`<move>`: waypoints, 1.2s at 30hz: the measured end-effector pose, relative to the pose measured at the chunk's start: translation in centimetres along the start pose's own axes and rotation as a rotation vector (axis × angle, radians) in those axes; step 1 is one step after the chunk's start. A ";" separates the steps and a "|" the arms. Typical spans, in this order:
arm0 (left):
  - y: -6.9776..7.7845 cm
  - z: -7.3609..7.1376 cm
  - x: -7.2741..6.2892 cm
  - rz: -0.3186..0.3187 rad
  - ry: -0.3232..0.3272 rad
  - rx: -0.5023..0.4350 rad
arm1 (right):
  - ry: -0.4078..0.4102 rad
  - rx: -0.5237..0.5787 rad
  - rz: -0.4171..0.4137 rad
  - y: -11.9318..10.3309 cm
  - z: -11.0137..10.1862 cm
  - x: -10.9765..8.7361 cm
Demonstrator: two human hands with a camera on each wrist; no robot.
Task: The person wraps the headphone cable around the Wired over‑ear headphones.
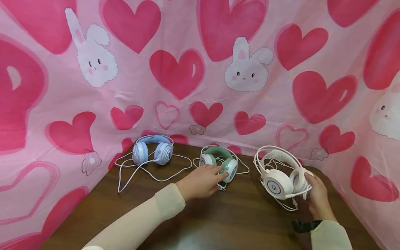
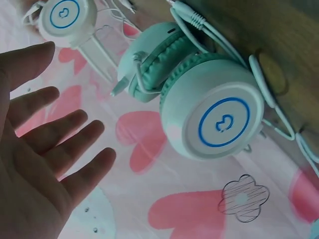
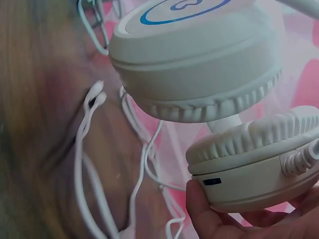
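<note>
Right hand (image 1: 319,195) pinches cream headset (image 1: 278,183), head-view four o'clock; left hand (image 1: 200,182), fingers spread, near green-white headset (image 1: 231,167), five o'clock

Pink cloth (image 1: 215,86) rises as a wall beyond both the left hand (image 1: 201,181) and the right hand (image 1: 319,198), and also stands along their outer sides, with faint creases running across it. Deep pink-red hearts (image 1: 177,74) cover the fabric, large and small, among thin outlined hearts (image 1: 167,115) and scribbled flowers (image 1: 198,129). Fluffy white rabbit heads (image 1: 247,74) are printed on it: one beyond and left of the left hand, one beyond the gap between the hands, and one right of the right hand, cut by the view's edge. Beneath the hands lies a dark brown wood-grained tabletop (image 1: 250,225), with a pale sheen (image 1: 193,241) nearer the wearer than the left hand.
</note>
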State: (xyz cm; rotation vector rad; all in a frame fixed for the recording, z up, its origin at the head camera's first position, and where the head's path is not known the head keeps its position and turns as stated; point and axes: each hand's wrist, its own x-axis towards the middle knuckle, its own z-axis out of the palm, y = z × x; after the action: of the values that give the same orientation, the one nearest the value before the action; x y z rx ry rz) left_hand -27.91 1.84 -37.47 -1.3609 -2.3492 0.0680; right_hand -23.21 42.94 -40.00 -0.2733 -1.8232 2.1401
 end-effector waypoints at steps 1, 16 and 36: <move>0.0 -0.1 0.2 0.008 0.000 0.003 | -0.019 0.009 -0.022 -0.2 0.2 -0.2; 0.4 -1.4 1.9 0.132 0.073 0.081 | -0.284 -0.052 -0.181 -3.1 4.9 -2.6; 1.0 -2.0 2.0 0.200 -0.036 0.167 | -0.455 -0.296 -0.201 -4.4 7.1 -4.4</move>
State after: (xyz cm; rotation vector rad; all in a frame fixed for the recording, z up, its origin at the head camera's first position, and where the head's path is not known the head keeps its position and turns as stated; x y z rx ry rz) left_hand -27.20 3.70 -35.24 -1.5162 -2.1730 0.3427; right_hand -21.04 35.40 -34.71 0.3502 -2.3040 1.8966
